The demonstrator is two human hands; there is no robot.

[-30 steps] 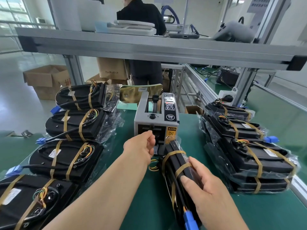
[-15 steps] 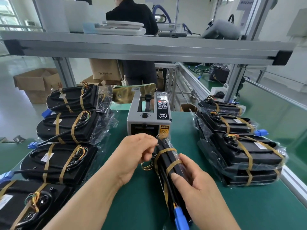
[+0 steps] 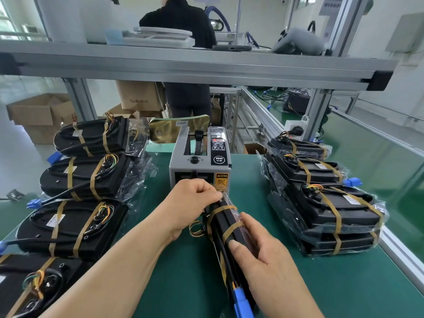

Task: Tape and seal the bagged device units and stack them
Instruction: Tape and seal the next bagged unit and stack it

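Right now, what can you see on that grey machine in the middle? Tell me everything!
The tape machine is a grey boxy case standing upright on the green table. It has a black knob on top, a black button panel marked SEMI, a yellow caution sticker and a dark front slot. The left hand pinches the bagged unit in front of that slot; contact with the machine is unclear.

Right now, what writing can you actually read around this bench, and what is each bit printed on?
"CAUTION": yellow sticker on the tape dispenser.
"SEMI", with Chinese characters beneath: round mark on the dispenser's black panel.
"2760225": white label on the gold tape roll.
"75x36x40 CM": cardboard box behind the bench.
Too blurred or small: the wall sign at top right, and the small labels on the bagged units.
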